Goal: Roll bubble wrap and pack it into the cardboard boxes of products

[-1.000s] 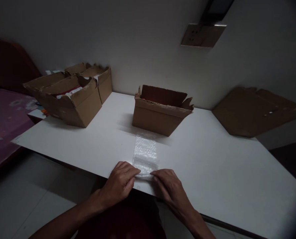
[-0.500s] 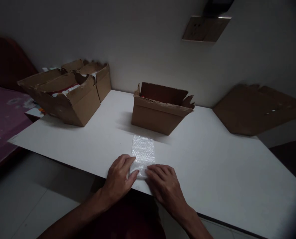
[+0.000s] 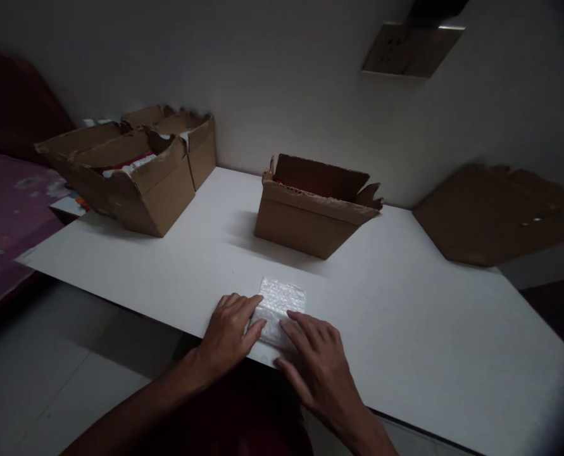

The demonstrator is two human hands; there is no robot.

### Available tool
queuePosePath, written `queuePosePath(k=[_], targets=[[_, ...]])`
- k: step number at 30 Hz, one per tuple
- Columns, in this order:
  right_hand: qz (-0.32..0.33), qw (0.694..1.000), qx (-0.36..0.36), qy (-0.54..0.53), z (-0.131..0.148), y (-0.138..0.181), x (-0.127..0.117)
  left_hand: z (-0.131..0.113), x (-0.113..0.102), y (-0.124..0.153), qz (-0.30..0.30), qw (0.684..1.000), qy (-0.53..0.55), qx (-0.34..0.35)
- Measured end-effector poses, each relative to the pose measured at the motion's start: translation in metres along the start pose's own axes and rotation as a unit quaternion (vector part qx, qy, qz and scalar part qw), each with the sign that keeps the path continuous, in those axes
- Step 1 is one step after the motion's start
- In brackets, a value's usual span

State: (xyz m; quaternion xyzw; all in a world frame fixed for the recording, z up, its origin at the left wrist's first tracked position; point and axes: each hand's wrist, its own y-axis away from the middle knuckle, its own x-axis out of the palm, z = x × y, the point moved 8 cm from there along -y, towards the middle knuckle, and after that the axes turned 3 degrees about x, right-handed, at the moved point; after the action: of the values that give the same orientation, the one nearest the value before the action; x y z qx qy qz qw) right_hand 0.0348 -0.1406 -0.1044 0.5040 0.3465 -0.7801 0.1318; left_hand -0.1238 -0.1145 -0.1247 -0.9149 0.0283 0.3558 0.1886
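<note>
A clear sheet of bubble wrap lies at the front edge of the white table, its near part a thicker folded layer. My left hand grips the left edge of that fold, index finger on top and thumb pressed at the side. Over the right edge rests my right hand, open, with its fingertips on the wrap and the thumb held apart near the table edge. Whether anything is inside the fold cannot be made out.
Behind the wrap stands an open cardboard box. More open cardboard boxes with items inside are at the left. Another cardboard piece sits at the back right of the white table. A wall socket is above.
The flat part of the bubble wrap beyond my hands has become shorter as the near part folded farther over. My right thumb has moved away from the fingers. The view has shifted slightly.
</note>
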Motion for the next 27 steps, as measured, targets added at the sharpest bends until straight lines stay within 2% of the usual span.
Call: queuePosePath(k=[2, 4, 5, 7, 10, 12, 15, 18, 21, 24, 26, 27], targets=[[-0.001, 1.0, 0.006, 0.002, -0.002, -0.004, 0.005, 0.005, -0.002, 0.001, -0.014, 0.998, 0.045, -0.037], [-0.038, 0.998, 0.044, -0.02, -0.01, -0.008, 0.004, 0.014, -0.003, 0.009, -0.038, 0.982, 0.15, -0.107], [-0.059, 0.995, 0.073, -0.042, -0.015, -0.009, 0.002, 0.018, -0.002, 0.015, -0.047, 0.962, 0.223, -0.147], [-0.077, 0.982, 0.137, -0.105, -0.023, -0.008, 0.001, 0.021, 0.008, 0.027, -0.045, 0.899, 0.381, -0.21], [-0.026, 0.951, 0.208, -0.226, -0.025, -0.006, 0.012, 0.015, 0.023, 0.035, -0.028, 0.801, 0.535, -0.265], [-0.011, 0.944, 0.207, -0.256, -0.021, -0.005, 0.014, 0.014, 0.026, 0.034, -0.04, 0.772, 0.561, -0.297], [-0.052, 0.961, 0.175, -0.208, -0.023, -0.004, 0.005, 0.01, 0.027, 0.027, -0.063, 0.758, 0.574, -0.302], [-0.044, 0.959, 0.176, -0.216, -0.032, -0.004, 0.005, 0.004, 0.027, 0.021, -0.063, 0.763, 0.583, -0.272], [0.027, 0.942, 0.192, -0.275, -0.036, -0.008, 0.013, 0.001, 0.028, 0.02, -0.031, 0.801, 0.544, -0.249], [0.033, 0.93, 0.205, -0.303, -0.04, -0.009, 0.007, -0.002, 0.011, 0.007, -0.033, 0.886, 0.421, -0.192], [-0.003, 0.927, 0.219, -0.304, -0.048, -0.006, -0.005, -0.017, -0.015, -0.015, -0.071, 0.951, 0.288, -0.089], [-0.018, 0.926, 0.227, -0.3, -0.054, -0.003, -0.011, -0.03, -0.029, -0.029, -0.094, 0.972, 0.215, -0.017]])
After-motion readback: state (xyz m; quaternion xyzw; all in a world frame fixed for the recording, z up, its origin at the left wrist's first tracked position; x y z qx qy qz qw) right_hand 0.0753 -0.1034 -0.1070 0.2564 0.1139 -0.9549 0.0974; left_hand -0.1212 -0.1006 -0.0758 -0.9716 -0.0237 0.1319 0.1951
